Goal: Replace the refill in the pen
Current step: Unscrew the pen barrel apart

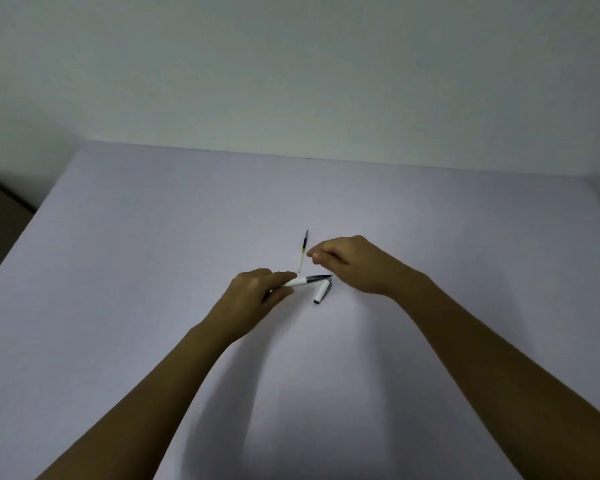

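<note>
My left hand point(253, 296) grips a white pen point(307, 280) by its barrel, the dark grip and tip pointing right. A thin refill point(303, 251) with a dark tip lies on the table just beyond the pen, pointing away from me. The white pen cap point(322, 291) lies on the table right below the pen's tip. My right hand point(352, 263) hovers to the right of the refill, fingers curled with thumb and forefinger close together, and nothing visible in them.
A pale lilac table point(153, 271) fills the view, against a plain wall at the back. A dark gap and a brown object point(0, 216) lie past its left edge.
</note>
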Tool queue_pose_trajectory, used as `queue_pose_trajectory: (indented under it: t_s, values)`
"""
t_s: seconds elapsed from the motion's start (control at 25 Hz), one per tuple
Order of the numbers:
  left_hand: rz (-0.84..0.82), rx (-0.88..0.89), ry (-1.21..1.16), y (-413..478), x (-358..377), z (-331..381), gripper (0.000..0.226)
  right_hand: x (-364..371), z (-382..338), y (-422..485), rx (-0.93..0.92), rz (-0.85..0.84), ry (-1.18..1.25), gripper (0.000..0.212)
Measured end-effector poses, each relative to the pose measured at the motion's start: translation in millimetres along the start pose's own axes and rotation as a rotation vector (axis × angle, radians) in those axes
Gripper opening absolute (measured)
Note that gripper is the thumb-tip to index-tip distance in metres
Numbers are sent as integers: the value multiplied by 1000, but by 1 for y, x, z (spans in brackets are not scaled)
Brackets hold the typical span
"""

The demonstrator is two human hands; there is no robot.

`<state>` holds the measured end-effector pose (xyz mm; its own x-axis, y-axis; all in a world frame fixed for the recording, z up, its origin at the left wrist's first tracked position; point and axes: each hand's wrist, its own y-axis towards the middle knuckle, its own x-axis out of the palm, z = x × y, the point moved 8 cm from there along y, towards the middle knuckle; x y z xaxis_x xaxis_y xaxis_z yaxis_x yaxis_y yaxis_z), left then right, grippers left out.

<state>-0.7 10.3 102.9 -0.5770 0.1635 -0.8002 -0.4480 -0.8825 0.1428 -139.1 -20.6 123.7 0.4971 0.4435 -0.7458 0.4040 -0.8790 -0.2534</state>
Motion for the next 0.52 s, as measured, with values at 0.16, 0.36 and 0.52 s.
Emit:
queue_pose_trajectory:
  t_s: [0.16,0.36,0.52]
  values:
    - [70,72,57,3,-10,13,25,11,2,-5,44,-168,-160,34]
    - [62,65,1,-3,-7,22,32,11,0,-12,12,-171,-124,26]
    - [17,-31,-51,-2,-4,19,24,-2,-14,-19,-174,35,-261,18]
